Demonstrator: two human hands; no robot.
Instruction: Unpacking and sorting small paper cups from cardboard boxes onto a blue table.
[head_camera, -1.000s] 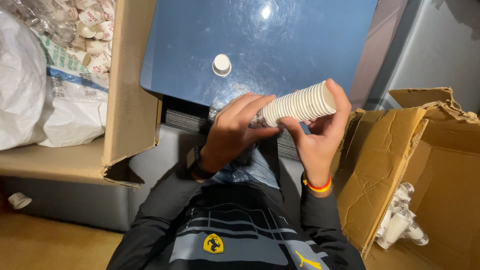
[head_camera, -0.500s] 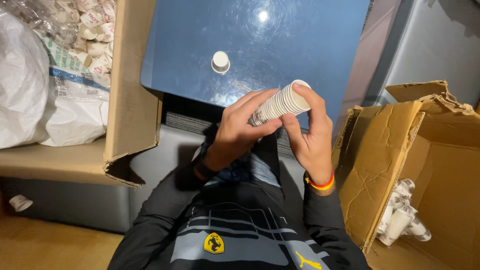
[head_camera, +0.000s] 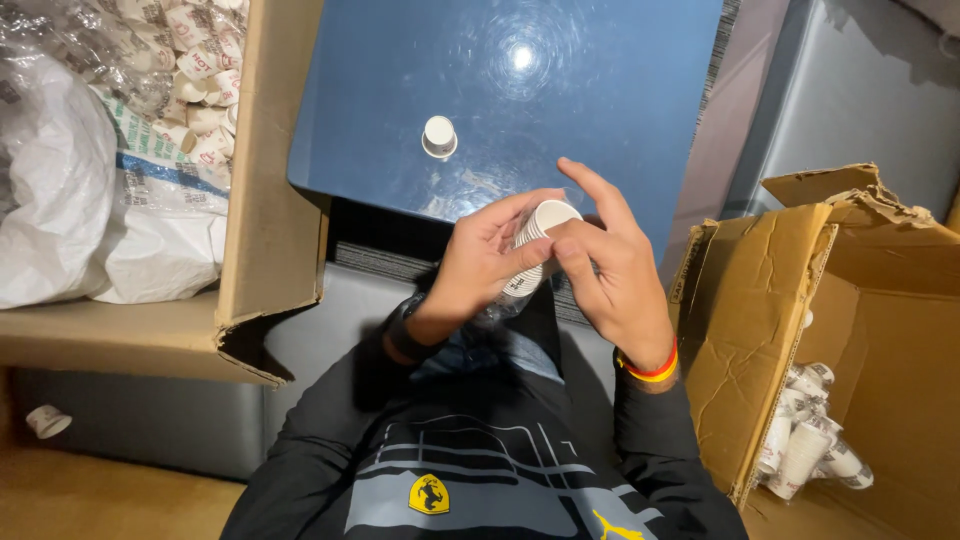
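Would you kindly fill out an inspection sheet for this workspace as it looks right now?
Surface: blue table, glossy, with a lamp glare.
Job's things: stack of paper cups held over the lap; single cup upside down on the table.
Clutter: left box with loose cups and plastic bags; right box, torn, with sleeves of cups; one stray cup on the floor.
Hands: left hand grips the stack; right hand has fingers on its top end.
Cables: nothing seen.
Surroundings: grey seat, wooden floor; orange wristband on the right wrist.
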